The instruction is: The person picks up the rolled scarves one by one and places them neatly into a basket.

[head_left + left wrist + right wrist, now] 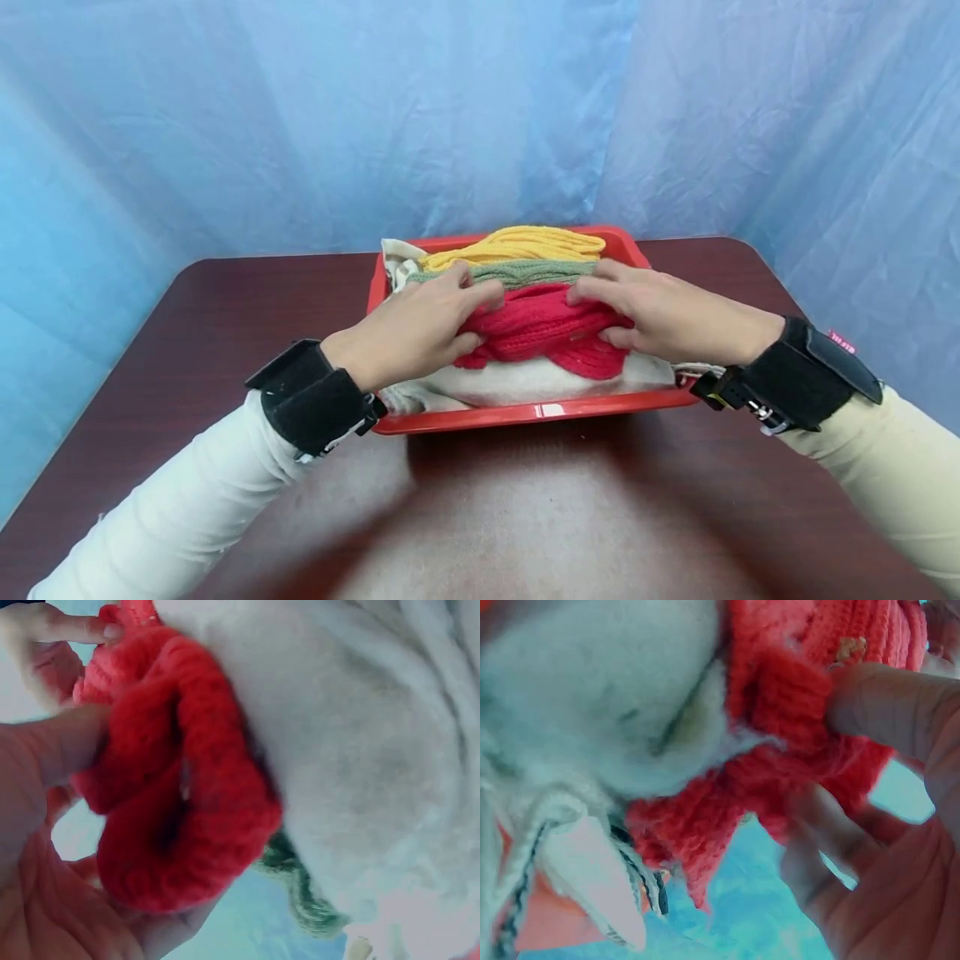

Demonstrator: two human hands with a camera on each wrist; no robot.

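Note:
A red tray (pixel 540 411) on the dark wood table holds folded knitwear. A red knitted piece (pixel 543 329) lies on top of a white fleecy one (pixel 525 382); behind them lie a green knit (pixel 525 272) and a yellow knit (pixel 525 243). My left hand (pixel 420 329) grips the left end of the red knit (pixel 180 787), thumb under, fingers over. My right hand (pixel 660 312) grips its right end (pixel 795 750) the same way. The white fleece (pixel 360 735) fills the left wrist view, and it (pixel 592 697) also shows in the right wrist view.
The tray sits at the far middle of the brown table (pixel 525 517). A blue crinkled backdrop (pixel 300 125) hangs behind and around the table. A cream cloth edge (pixel 397 254) sticks out at the tray's back left corner.

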